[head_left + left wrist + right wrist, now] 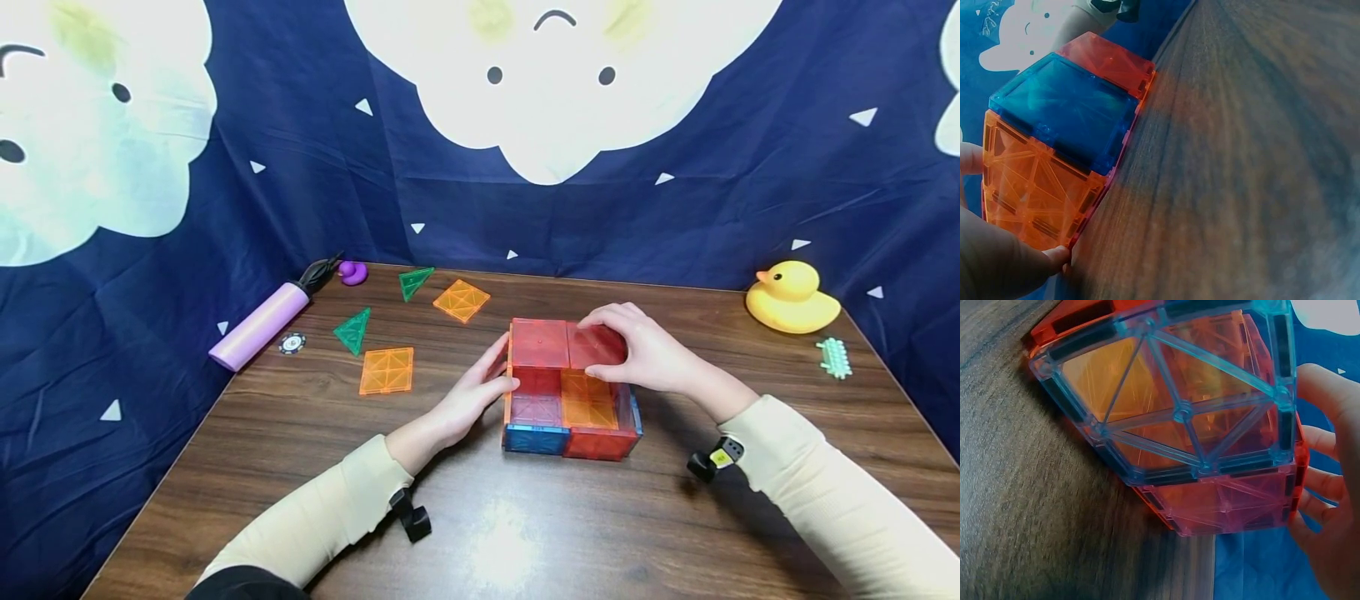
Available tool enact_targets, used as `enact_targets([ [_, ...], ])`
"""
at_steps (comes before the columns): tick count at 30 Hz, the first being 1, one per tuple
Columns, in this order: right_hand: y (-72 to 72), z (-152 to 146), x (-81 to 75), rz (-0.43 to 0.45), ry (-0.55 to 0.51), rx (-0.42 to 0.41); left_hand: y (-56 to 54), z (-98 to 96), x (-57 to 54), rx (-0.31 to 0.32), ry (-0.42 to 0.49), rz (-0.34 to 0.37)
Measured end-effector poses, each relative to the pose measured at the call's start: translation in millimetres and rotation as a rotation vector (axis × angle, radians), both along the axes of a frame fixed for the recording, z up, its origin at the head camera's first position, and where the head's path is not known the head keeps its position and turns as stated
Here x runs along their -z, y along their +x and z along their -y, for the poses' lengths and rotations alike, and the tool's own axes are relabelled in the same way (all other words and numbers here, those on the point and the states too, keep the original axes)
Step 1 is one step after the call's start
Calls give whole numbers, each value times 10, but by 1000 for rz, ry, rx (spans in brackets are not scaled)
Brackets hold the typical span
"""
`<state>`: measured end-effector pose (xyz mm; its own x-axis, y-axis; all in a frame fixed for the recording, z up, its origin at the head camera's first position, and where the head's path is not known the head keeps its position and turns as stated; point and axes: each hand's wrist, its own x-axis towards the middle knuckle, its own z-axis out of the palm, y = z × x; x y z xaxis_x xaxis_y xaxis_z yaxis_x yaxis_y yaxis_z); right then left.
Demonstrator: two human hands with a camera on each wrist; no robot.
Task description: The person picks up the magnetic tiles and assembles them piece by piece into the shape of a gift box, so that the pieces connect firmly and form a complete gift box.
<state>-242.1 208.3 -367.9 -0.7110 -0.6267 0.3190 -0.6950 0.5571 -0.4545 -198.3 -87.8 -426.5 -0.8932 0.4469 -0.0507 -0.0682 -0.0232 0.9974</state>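
Note:
A low box of see-through magnetic tiles (536, 440) stands on the table, its front half uncovered from above. Two red square tiles (540, 343) roof its back half. My right hand (651, 354) spans the right red tile, thumb at its front edge and fingertips at its back edge. At the left, my left hand (468, 402) holds the orange side wall (1041, 181), thumb at the top edge and fingers along the outside. The blue front tile (1072, 112) adjoins that wall. In the right wrist view, the right hand (1329, 469) reaches behind a light blue side tile (1185, 412).
Left of the box lie orange square tiles (387, 371) and green triangle tiles (352, 332). Beyond them are a poker chip (292, 342), a lilac hand pump (260, 327) and a small purple duck (352, 272). A yellow duck (792, 297) and a mint-green knobbly toy (834, 357) sit far right.

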Motion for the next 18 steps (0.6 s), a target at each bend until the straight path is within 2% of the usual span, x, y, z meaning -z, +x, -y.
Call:
enact_targets([
  [6, 3, 3, 32, 13, -19, 9, 1, 6, -2, -9, -22, 6],
  [10, 21, 1, 76, 65, -49, 38, 4, 15, -10, -7, -21, 6],
  [14, 62, -43, 159, 219, -154, 116, 4, 13, -12, -1, -19, 0],
  [18, 138, -117, 272, 442, -402, 186, 0, 3, -13, 5, -7, -2],
])
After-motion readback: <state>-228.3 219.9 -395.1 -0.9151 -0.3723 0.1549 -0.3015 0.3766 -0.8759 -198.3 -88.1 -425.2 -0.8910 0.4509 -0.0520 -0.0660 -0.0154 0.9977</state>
